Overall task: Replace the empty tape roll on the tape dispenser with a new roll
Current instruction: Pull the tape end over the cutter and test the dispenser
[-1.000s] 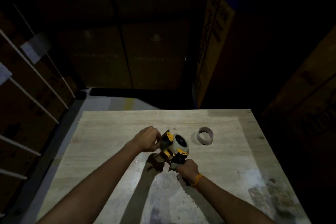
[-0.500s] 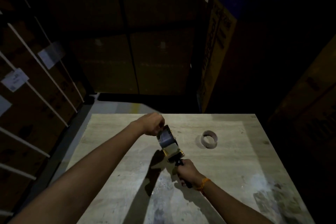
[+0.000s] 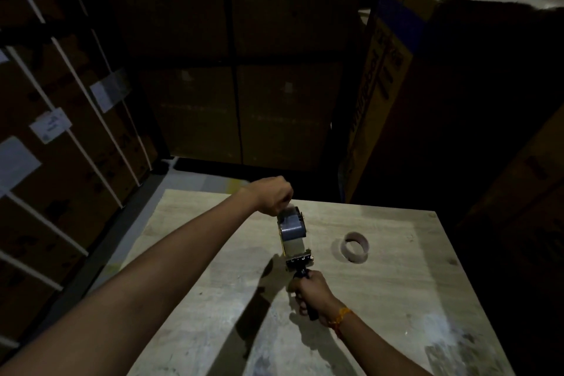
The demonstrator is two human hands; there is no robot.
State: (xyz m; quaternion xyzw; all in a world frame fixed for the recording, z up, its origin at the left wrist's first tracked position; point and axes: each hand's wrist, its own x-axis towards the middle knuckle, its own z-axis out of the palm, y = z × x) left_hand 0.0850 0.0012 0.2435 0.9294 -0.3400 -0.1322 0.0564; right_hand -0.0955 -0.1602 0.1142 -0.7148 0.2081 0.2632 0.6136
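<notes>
The tape dispenser (image 3: 294,236) is held above the wooden table (image 3: 396,299), its head pointing away from me with a roll of tape seated in it. My right hand (image 3: 308,291) grips its black handle near me. My left hand (image 3: 273,199) is closed at the dispenser's far end, pinching what looks like the tape's free end; the fingertips are hidden. An empty cardboard tape core (image 3: 354,247) lies on the table to the right of the dispenser, touched by neither hand.
Tall cardboard boxes surround the table: strapped ones with white labels (image 3: 50,125) on the left, dark stacks behind, a large box (image 3: 396,85) at the right. A strip of grey floor (image 3: 195,183) shows beyond the table's far edge.
The dispenser turned from showing its round side to pointing lengthwise away from me. My left hand moved up and farther from me to its far end. My right hand kept the handle.
</notes>
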